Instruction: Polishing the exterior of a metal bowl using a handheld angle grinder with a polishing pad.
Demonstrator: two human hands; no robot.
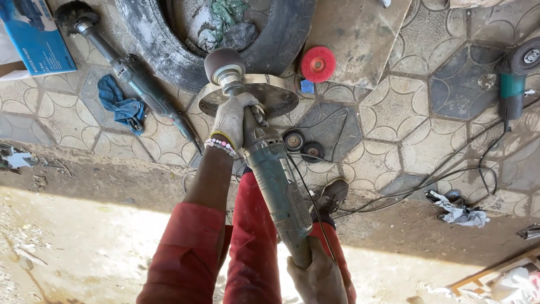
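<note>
Grey-green long-bodied power polisher [275,186] held lengthwise above patterned grey paving tiles [394,129], drum-shaped brown sanding head [224,63] pressed at round flat metal disc [270,95] lying on ground. Beyond disc, large worn black rubber tyre [270,39] with crumpled green and grey rags [228,25] inside. Left of tyre, second long dark power tool with wire brush head [132,76], resting on tiles beside crumpled blue cloth [121,107]. Far right, teal-bodied angle grinder [513,93] with black cable trailing across tiles. Near tyre's right edge, red round flap disc [318,63]; just below metal disc, two small dark wheels [304,145] side by side. Gloved left hand [233,121], beaded bracelet at wrist, wrapped tightly round polisher neck just behind head, fingers closed on it. Bare right hand [320,276] at bottom edge, clenched round polisher rear end. Red trouser legs [253,247] beneath tool.
</note>
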